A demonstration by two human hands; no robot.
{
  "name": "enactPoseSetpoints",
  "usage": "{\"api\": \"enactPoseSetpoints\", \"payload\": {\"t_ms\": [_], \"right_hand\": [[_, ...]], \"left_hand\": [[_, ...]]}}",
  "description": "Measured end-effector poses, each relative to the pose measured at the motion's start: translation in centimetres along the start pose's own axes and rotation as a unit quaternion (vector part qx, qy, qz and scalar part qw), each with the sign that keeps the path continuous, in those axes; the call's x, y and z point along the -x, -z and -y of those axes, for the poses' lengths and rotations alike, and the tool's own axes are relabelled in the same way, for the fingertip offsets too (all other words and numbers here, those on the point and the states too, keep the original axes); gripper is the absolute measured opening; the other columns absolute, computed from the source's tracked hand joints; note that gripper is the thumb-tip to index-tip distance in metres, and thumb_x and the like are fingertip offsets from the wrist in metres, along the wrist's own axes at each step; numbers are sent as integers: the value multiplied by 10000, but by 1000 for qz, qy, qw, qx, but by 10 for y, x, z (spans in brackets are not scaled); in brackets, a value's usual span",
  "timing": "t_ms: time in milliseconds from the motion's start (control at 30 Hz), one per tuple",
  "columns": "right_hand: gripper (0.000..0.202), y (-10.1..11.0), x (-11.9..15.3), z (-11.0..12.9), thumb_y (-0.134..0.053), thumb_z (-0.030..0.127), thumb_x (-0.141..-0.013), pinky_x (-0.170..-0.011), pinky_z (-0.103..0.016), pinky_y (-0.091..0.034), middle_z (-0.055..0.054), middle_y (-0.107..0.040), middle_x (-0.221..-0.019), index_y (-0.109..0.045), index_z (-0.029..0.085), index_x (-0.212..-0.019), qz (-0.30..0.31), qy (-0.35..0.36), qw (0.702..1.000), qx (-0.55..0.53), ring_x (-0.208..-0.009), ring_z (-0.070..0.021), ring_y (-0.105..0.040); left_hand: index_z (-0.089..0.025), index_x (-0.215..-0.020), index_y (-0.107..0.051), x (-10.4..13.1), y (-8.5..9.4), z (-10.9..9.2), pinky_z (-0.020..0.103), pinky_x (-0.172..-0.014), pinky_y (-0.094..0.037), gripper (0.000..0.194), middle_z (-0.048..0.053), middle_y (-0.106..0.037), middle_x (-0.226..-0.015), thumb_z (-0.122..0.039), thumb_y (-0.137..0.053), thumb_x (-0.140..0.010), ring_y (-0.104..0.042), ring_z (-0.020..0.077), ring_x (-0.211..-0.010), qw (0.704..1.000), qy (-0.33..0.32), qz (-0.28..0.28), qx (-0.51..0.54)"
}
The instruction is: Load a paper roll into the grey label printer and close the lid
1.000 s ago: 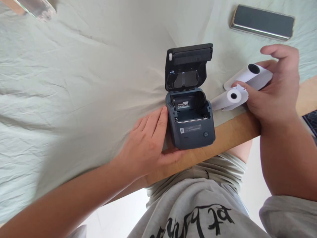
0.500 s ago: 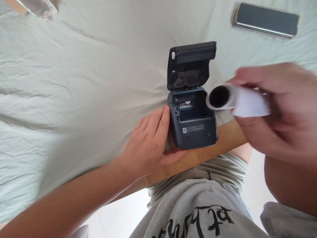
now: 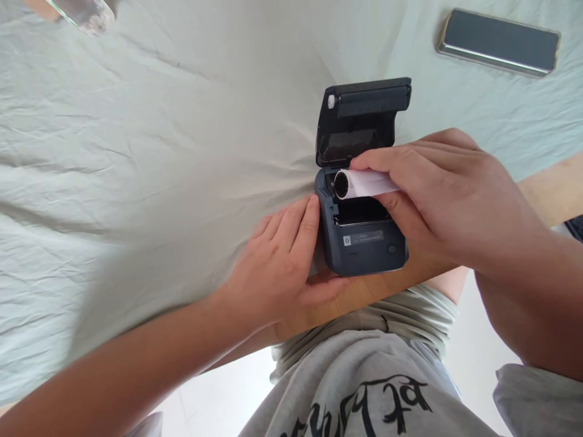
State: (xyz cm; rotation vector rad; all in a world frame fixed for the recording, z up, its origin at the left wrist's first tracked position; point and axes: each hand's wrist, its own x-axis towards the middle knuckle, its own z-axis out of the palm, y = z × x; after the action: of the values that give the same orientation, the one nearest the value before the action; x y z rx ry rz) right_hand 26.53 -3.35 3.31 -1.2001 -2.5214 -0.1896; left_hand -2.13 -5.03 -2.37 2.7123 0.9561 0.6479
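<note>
A dark blue label printer (image 3: 371,252) stands near the table's front edge, its lid (image 3: 364,118) raised at the back. My left hand (image 3: 285,255) braces the printer's left front corner, fingers straight along the side and thumb at the front base. In my right hand (image 3: 437,188) is a white paper roll (image 3: 368,183), pinched between thumb and fingers at its right end. The roll lies crosswise over the printer's open compartment, its dark hollow core facing left. My fingers hide its right end, and I cannot tell whether it touches the compartment floor.
A wrinkled pale green cloth (image 3: 182,133) covers the table, with a wooden edge (image 3: 410,270) bare at the front. A dark flat case-like object (image 3: 501,42) lies at the back right. Part of a clear object (image 3: 91,15) shows at the top left.
My right hand has brought the paper roll left, from beside the printer to over its open compartment. The left hand stays against the printer. The view has shifted slightly.
</note>
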Motion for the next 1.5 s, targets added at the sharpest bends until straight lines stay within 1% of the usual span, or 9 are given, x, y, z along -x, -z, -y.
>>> {"api": "enactPoseSetpoints", "payload": {"t_ms": [100,233,500,633,833,933,1133,1367,1500], "right_hand": [[262,-2,-1,-1,-533,168,-1183,-976,-398,-608,-2,-870,-1140,-642,244,-1409,1,-6,1000,5,-987,-209,-827],[65,-2,-5,-4,-605,242,-1171,-887,-414,-589,11,-857,-992,-662,255,-1141,-4,-11,999,-36,-790,-200,-762],[176,4,-2,4,-714,149,-1122,-862,-405,-587,53,-836,-991,-631,283,-1042,-66,-1,989,-135,-898,-191,-805],[167,7,9,16,-726,155,-1128,-900,-429,-594,51,-844,-1022,-648,290,-1070,-56,6,987,-152,-978,-210,-830],[131,9,17,18,-732,258,-1150,-878,-451,-570,52,-856,-1035,-655,294,-1051,-59,10,987,-146,-991,-224,-837],[30,8,18,13,-716,278,-1147,-939,-488,-600,4,-884,-1171,-708,305,-1157,-87,-36,990,-108,-1086,-268,-862],[470,-1,12,-3,-696,300,-1109,-1139,-642,-683,-157,-765,-1625,-653,297,-1576,-86,-115,989,-32,-1506,-429,-770],[660,-6,4,-14,-622,243,-1094,-1133,-605,-694,-128,-651,-1742,-494,370,-1729,-71,-129,987,-59,-1665,-396,-642],[765,-5,3,-17,-657,178,-1076,-1256,-566,-640,-70,-642,-1758,-469,415,-1779,-47,-119,985,-120,-1574,-342,-718]], "left_hand": [[-28,-1843,-330,0,0,0,580,-1184,-666,1005,336,-703,-1657,-688,-651,-1157,-763,464,-1469,1000,-3,3,3],[-17,-1834,-343,1,0,-1,573,-1206,-654,1011,343,-694,-1668,-679,-670,-1143,-754,471,-1488,1000,2,10,-3],[-30,-1828,-356,1,0,-2,562,-1205,-656,1021,333,-704,-1664,-684,-714,-1129,-763,463,-1478,1000,4,-1,6],[-152,-1819,-376,1,1,-2,561,-1203,-661,930,293,-680,-1699,-585,-787,-1107,-755,434,-1488,999,10,-16,47],[-395,-1747,-578,2,6,2,589,-1164,-664,697,221,-601,-1750,-491,-828,-1104,-715,420,-1517,999,-17,13,50],[-438,-1703,-641,2,7,3,594,-1190,-655,653,195,-596,-1763,-486,-860,-1089,-694,417,-1544,999,-10,23,49],[-456,-1665,-690,1,8,4,608,-1173,-671,596,173,-597,-1782,-504,-857,-1094,-686,429,-1571,998,-13,38,46],[-460,-1652,-693,2,6,4,619,-1183,-671,561,176,-591,-1794,-488,-846,-1113,-661,443,-1615,999,-19,28,43],[-449,-1650,-695,2,7,4,621,-1160,-678,541,193,-580,-1797,-482,-829,-1127,-668,453,-1601,998,-19,25,47]]}}
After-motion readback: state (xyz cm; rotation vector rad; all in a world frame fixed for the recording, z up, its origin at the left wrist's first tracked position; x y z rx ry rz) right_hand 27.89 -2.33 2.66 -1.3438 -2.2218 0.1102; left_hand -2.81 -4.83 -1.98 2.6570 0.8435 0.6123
